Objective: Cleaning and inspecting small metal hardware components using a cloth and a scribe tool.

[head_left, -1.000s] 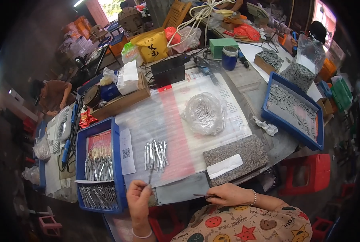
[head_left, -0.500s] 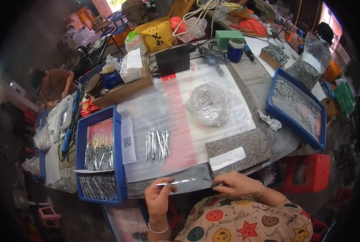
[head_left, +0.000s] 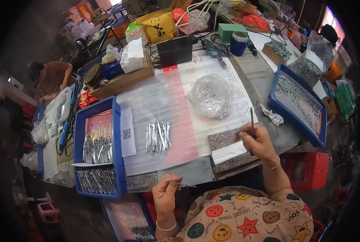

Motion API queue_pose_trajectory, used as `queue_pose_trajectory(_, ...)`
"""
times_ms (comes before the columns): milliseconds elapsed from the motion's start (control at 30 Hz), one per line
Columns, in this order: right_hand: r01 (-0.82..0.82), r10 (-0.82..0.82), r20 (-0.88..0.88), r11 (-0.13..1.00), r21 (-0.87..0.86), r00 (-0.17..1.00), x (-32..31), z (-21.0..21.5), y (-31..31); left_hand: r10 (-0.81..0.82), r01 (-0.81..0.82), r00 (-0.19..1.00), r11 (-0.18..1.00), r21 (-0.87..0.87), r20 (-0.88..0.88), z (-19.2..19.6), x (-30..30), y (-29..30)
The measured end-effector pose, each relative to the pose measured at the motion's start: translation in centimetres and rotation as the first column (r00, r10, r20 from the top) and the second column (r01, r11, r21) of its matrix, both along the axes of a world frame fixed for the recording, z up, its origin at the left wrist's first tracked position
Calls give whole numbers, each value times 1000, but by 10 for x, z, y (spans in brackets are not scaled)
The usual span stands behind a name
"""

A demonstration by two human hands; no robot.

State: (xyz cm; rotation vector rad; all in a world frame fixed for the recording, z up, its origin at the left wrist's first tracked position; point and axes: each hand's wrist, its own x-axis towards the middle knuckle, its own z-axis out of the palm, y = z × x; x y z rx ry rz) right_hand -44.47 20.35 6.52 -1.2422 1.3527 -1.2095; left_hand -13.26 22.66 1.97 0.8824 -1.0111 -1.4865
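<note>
At the table's near edge my left hand (head_left: 165, 194) pinches a slim silver metal piece (head_left: 185, 185) that points to the right. My right hand (head_left: 257, 142) is closed around a thin dark rod-like tool (head_left: 252, 117), held almost upright. That hand is over the speckled stone slab (head_left: 221, 140), beside a folded white paper (head_left: 228, 153). Similar silver pieces (head_left: 158, 137) lie in a loose row on the translucent sheet (head_left: 137, 109), ahead of my left hand. A clear plastic bag (head_left: 213, 97) further off holds more small silver pieces.
Several silver pieces fill the blue tray (head_left: 120, 133) at left. Another blue tray (head_left: 273, 105), holding grey parts, sits at right above a red stool (head_left: 309, 171). Behind are a wooden box (head_left: 125, 84), a black box (head_left: 175, 52) and a blue jar (head_left: 238, 44). A person (head_left: 55, 78) works at far left.
My right hand has moved away from my left, up and right over the slab, and its tool has swung upright. My left hand has turned the silver piece slightly downward.
</note>
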Motion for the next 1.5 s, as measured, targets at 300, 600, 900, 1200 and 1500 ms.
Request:
queue_pose_trajectory(300, 44, -42, 21, 994, -103, 999, -2, 5, -16, 0, 13, 995, 991, 136, -99, -10, 2, 11)
queue_pose_trajectory(600, 17, -16, 15, 997, -71, 1000, 4, -3, -12, -23, 42, 993, 986, 162, -115, -15, 1, 15)
queue_pose_trajectory(900, 16, -16, -5, 998, -55, 1000, 6, 2, -17, 11, 28, 980, 981, 191, -197, -20, -1, 15)
queue_pose_trajectory(1200, 20, -21, -31, 999, -48, 999, 20, 3, -18, 15, 53, 958, 972, 229, -288, -24, 1, 15)
queue_pose_trajectory(1500, 33, -34, -93, 999, -15, 995, 38, 5, -23, 14, 75, 939, 968, 242, -344, -32, 8, 22)
